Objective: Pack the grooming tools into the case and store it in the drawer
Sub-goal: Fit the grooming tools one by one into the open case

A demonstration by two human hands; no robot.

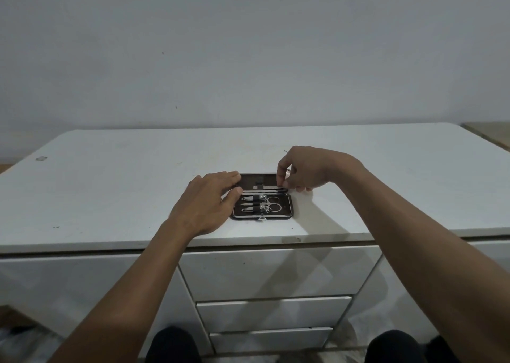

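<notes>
Now our left hand [209, 197] lies flat on the case [262, 197]; our right hand [303, 171] pinches a thin tool [271, 188], which may slip out.

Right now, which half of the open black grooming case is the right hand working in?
The far half, nearest the wall: the right hand pinches a slim metal tool there. The near half holds clippers and scissors.
</notes>
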